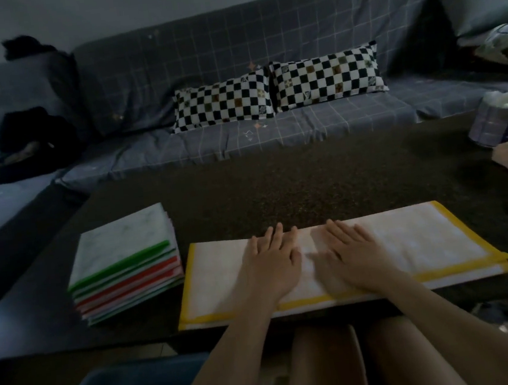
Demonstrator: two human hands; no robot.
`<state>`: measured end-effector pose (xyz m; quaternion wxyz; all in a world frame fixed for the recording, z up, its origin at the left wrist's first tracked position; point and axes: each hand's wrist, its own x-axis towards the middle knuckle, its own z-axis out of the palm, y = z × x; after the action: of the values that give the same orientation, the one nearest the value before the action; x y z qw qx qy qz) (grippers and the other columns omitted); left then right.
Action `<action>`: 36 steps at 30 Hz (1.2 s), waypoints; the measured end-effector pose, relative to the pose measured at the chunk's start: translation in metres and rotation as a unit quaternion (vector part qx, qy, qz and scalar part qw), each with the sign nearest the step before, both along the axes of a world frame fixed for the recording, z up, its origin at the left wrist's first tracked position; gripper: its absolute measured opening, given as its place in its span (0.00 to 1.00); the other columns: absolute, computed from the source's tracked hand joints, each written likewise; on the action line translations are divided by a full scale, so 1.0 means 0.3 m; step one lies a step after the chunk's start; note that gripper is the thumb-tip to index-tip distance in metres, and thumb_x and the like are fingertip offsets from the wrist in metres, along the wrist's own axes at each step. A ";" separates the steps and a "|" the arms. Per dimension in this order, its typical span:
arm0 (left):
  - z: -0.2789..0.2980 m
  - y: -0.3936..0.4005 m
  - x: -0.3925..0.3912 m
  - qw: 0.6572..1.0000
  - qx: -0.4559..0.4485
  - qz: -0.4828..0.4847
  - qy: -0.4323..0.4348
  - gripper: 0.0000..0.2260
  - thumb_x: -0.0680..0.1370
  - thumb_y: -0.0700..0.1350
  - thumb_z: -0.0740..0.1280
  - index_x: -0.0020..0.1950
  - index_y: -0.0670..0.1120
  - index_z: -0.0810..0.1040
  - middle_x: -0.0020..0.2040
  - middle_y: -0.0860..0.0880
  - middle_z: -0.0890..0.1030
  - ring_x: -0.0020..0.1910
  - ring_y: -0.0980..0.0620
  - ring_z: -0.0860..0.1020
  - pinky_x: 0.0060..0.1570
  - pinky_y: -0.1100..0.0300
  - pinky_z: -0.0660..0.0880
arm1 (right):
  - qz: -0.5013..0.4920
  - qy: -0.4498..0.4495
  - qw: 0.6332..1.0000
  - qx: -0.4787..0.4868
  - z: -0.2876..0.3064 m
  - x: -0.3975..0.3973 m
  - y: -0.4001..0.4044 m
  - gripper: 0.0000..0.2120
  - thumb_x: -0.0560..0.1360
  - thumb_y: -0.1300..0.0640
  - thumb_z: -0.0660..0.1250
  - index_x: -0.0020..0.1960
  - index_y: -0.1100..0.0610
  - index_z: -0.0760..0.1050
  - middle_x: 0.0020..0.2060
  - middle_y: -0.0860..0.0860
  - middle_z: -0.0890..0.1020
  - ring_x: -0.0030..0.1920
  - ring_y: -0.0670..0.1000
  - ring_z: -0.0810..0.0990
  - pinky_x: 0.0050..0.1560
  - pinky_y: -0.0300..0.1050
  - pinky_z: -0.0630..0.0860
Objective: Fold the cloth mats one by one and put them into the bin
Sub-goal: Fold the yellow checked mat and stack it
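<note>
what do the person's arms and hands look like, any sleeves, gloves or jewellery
Both hands, left hand and right hand, are bare: no gloves, and no rings or watch can be made out in the dim light. The forearms are uncovered as far as the frame shows, with no sleeve in view.

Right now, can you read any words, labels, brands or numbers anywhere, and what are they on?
No text can be read anywhere.
Checkered pillows: small emblems in some squares, too blurred to read.
Packages at the table's right edge: print too blurred to read.
Yellow-edged mat and mat stack: no text.
</note>
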<state>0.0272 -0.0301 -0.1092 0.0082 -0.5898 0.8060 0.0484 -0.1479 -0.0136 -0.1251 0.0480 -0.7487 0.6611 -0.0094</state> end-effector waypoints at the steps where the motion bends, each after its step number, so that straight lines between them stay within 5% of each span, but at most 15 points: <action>1: 0.001 0.004 0.046 1.000 -0.001 0.013 0.002 0.24 0.82 0.55 0.42 0.78 0.56 0.42 0.79 0.51 0.45 0.77 0.51 0.44 0.75 0.45 0.42 | -0.002 0.014 1.000 0.004 0.001 0.003 0.001 0.27 0.81 0.44 0.42 0.77 0.50 0.42 0.76 0.48 0.43 0.76 0.47 0.41 0.74 0.47 0.39; 8: -0.001 0.038 0.367 0.997 0.018 0.076 0.025 0.24 0.83 0.55 0.43 0.78 0.55 0.43 0.79 0.52 0.44 0.77 0.54 0.41 0.75 0.46 0.40 | -0.004 0.038 0.999 0.001 -0.002 0.000 0.004 0.28 0.80 0.41 0.41 0.76 0.50 0.40 0.76 0.48 0.43 0.76 0.47 0.41 0.74 0.49 0.39; 15: 0.025 0.051 0.370 0.993 0.050 0.092 0.050 0.24 0.83 0.54 0.44 0.79 0.52 0.45 0.79 0.51 0.44 0.77 0.52 0.42 0.75 0.49 0.41 | -0.019 0.020 0.999 0.041 0.038 0.017 0.009 0.28 0.81 0.43 0.43 0.76 0.52 0.39 0.76 0.50 0.42 0.76 0.50 0.40 0.74 0.52 0.39; 18: 0.039 0.064 0.336 0.990 0.074 0.103 0.060 0.25 0.83 0.54 0.47 0.79 0.51 0.47 0.79 0.51 0.45 0.77 0.52 0.42 0.75 0.48 0.42 | -0.010 0.002 1.000 0.013 0.058 0.060 0.013 0.27 0.81 0.47 0.49 0.77 0.52 0.46 0.77 0.50 0.48 0.76 0.52 0.46 0.74 0.52 0.45; 23: 0.065 0.080 0.261 0.987 0.065 0.116 0.094 0.23 0.81 0.54 0.56 0.76 0.54 0.58 0.78 0.51 0.53 0.77 0.48 0.49 0.73 0.43 0.48 | 0.096 -0.054 0.993 0.041 0.057 0.165 0.022 0.25 0.76 0.42 0.55 0.72 0.43 0.58 0.72 0.44 0.61 0.70 0.52 0.61 0.68 0.50 0.60; 26: 0.105 0.046 0.284 0.981 0.089 0.138 0.104 0.26 0.78 0.58 0.61 0.75 0.55 0.61 0.76 0.49 0.57 0.75 0.45 0.54 0.72 0.42 0.51 | 0.084 -0.090 0.989 0.079 0.071 0.170 0.034 0.35 0.69 0.31 0.59 0.72 0.40 0.55 0.71 0.45 0.59 0.70 0.55 0.57 0.68 0.54 0.59; 31: 0.167 -0.024 0.329 0.980 0.112 0.154 0.054 0.30 0.68 0.65 0.70 0.65 0.51 0.70 0.64 0.45 0.69 0.64 0.44 0.68 0.63 0.49 0.67 | 0.112 -0.095 0.982 0.120 0.128 0.155 0.054 0.43 0.67 0.34 0.67 0.74 0.44 0.51 0.72 0.49 0.55 0.70 0.56 0.53 0.69 0.53 0.56; 34: 0.204 -0.046 0.343 0.967 0.128 0.181 0.126 0.26 0.70 0.56 0.74 0.62 0.45 0.74 0.60 0.46 0.75 0.59 0.47 0.74 0.56 0.55 0.72 | 0.111 -0.091 0.979 0.145 0.132 0.143 0.049 0.47 0.65 0.35 0.70 0.74 0.43 0.47 0.72 0.47 0.52 0.70 0.56 0.51 0.69 0.53 0.58; 36: 0.221 -0.049 0.363 0.926 0.197 0.226 0.231 0.25 0.70 0.50 0.75 0.63 0.43 0.73 0.59 0.45 0.77 0.58 0.46 0.76 0.56 0.53 0.75 | 0.112 -0.082 0.978 0.157 0.118 0.140 0.036 0.49 0.63 0.35 0.71 0.74 0.44 0.46 0.72 0.45 0.51 0.70 0.56 0.50 0.69 0.54 0.59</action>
<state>0.1361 -0.0448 -0.0429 -0.0731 -0.7156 0.6051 0.3414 -0.1058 -0.0029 -0.0898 0.2197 -0.7977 0.5603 0.0387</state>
